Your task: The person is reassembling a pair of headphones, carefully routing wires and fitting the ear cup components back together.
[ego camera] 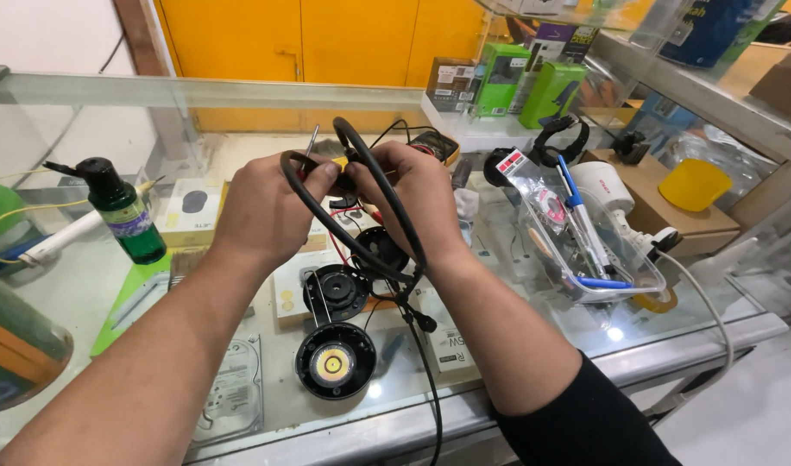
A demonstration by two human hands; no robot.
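The black headband (pixel 374 185) of a taken-apart headset was held up above the middle of the glass counter (pixel 671 345), looped between both hands. It was judged light, springy rather than stiff, and best taken by the band itself, not by the thin wires (pixel 339 250) trailing down, which looked fragile. The left hand (pixel 270 207) was seen closed around the band's left curve, fingers clamped together on it. The right hand (pixel 417 203) was closed too, pinching the band near its top. What else lay under those fingers could not be told. Below, two round speaker cups (pixel 335 358) were left lying on the counter toward its near edge, tethered by a black cable (pixel 430 380). A green bottle (pixel 123 216) was stood near the left edge.
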